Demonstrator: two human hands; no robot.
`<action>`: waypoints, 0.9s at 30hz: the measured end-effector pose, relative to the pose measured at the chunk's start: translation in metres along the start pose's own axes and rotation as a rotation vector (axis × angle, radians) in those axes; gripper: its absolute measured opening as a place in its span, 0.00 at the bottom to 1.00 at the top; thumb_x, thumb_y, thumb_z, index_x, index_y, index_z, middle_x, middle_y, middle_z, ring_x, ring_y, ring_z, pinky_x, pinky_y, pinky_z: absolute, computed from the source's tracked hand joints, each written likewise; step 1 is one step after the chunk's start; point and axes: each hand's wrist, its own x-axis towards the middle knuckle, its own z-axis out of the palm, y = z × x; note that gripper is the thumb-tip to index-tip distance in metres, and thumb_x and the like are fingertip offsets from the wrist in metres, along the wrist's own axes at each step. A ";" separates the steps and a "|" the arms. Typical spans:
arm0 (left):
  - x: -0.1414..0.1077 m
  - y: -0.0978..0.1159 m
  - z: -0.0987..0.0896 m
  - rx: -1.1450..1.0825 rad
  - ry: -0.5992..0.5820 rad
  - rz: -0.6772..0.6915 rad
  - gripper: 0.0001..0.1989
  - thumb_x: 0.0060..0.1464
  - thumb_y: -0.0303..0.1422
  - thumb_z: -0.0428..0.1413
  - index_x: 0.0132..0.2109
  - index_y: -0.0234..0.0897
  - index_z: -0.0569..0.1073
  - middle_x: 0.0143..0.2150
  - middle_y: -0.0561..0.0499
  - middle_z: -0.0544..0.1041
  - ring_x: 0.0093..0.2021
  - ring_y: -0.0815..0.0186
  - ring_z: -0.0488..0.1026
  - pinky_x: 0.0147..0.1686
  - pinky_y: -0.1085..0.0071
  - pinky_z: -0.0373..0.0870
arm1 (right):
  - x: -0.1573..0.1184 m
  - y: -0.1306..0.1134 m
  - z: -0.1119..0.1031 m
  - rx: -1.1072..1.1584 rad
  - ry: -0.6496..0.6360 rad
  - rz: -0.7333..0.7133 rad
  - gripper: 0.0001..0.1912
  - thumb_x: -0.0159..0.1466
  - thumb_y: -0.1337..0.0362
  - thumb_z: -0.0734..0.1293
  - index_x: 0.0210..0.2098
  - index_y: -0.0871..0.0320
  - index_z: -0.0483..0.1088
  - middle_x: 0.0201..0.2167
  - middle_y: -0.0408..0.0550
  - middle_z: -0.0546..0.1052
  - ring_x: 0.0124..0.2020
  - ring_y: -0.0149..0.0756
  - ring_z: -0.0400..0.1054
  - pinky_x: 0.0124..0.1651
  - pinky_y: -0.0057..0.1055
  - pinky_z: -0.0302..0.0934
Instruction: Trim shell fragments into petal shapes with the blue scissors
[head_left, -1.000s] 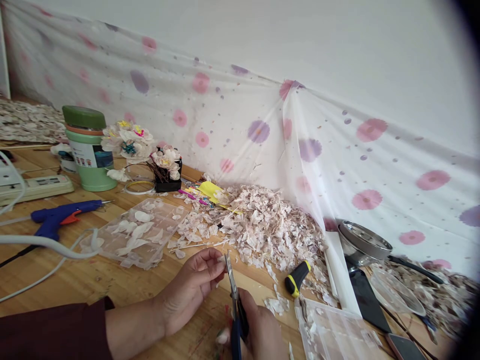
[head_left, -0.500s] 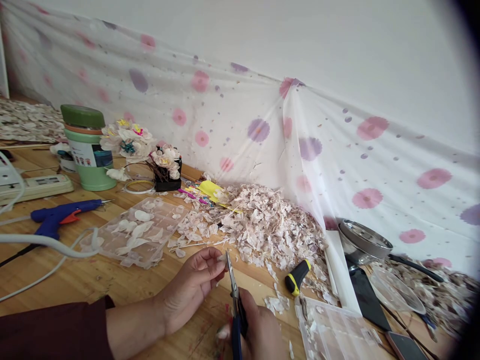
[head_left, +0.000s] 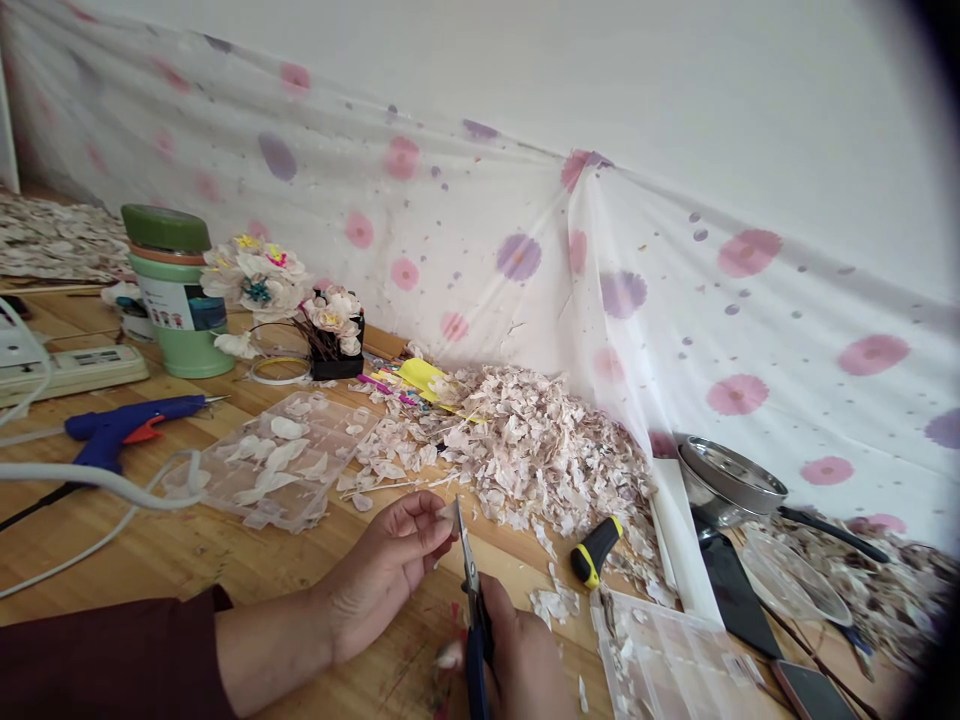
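Between the thumb and fingers of my left hand [head_left: 390, 570] is a small pale petal [head_left: 448, 512], pinched at its edge. My right hand [head_left: 525, 650] grips the dark blue handles of a pair of scissors [head_left: 471, 590]. The blades point up and away, their tips right beside the petal and close together; whether they cut into it I cannot tell. Just beyond both hands spreads a large heap of dried pinkish-white petals [head_left: 532, 440]. Left of that, a clear compartment tray [head_left: 330, 440] has several whiter petals lying on it.
A blue glue gun [head_left: 127, 425] and white cables [head_left: 105, 485] lie at the left. Behind stand a green jar [head_left: 184, 330] and handmade flowers [head_left: 259, 280]. To the right are a black-and-yellow handle [head_left: 595, 552], another clear tray [head_left: 667, 660], a metal pan [head_left: 731, 480] and a phone [head_left: 814, 690].
The petal in my left fingers now shows a little more beside the blades. Both hands have barely moved, and the whole view has shifted very slightly.
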 end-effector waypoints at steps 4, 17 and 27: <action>0.000 0.000 0.000 -0.007 0.000 -0.001 0.18 0.29 0.30 0.74 0.31 0.38 0.77 0.29 0.55 0.77 0.32 0.72 0.73 0.36 0.78 0.70 | 0.000 0.000 0.003 0.013 -0.009 0.010 0.17 0.65 0.54 0.62 0.48 0.57 0.68 0.28 0.52 0.82 0.28 0.41 0.77 0.31 0.25 0.65; 0.005 0.006 -0.004 0.050 -0.061 -0.026 0.10 0.41 0.28 0.69 0.32 0.36 0.76 0.28 0.54 0.74 0.31 0.72 0.70 0.36 0.79 0.67 | -0.003 -0.006 -0.017 0.270 -0.001 -0.049 0.20 0.62 0.45 0.59 0.34 0.57 0.63 0.19 0.41 0.67 0.19 0.32 0.61 0.23 0.25 0.48; 0.014 0.022 -0.004 0.264 -0.179 -0.003 0.10 0.43 0.29 0.66 0.36 0.35 0.79 0.31 0.53 0.73 0.31 0.72 0.66 0.36 0.77 0.63 | -0.011 -0.010 -0.033 0.659 -0.203 0.014 0.35 0.55 0.32 0.61 0.44 0.57 0.66 0.27 0.41 0.61 0.28 0.32 0.57 0.31 0.27 0.55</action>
